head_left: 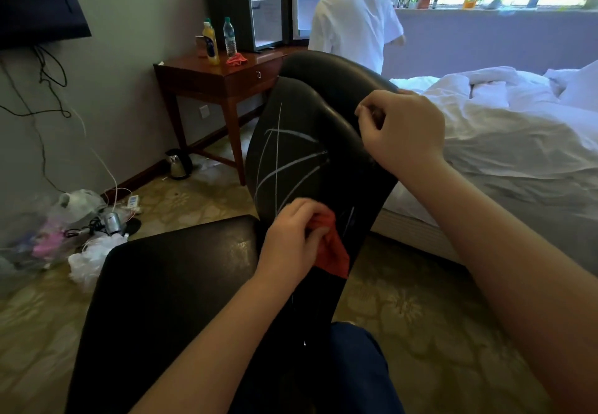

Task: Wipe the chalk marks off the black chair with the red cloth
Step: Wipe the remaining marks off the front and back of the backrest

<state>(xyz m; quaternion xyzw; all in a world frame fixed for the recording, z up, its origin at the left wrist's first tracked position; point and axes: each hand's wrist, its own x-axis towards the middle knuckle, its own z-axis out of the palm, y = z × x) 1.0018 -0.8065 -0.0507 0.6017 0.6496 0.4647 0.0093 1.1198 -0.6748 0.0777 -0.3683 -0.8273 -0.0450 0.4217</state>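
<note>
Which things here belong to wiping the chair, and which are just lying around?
Job: black chair, chalk marks, red cloth in the left hand, right hand by its top edge.
Lying about: kettle, juice bottle, water bottle, hair dryer, plastic bags.

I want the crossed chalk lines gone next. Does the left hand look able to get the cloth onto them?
Probably yes. The left hand grips the red cloth on the black chair just below the chalk marks, nothing lies between, and the right hand sits off to their side.
</note>
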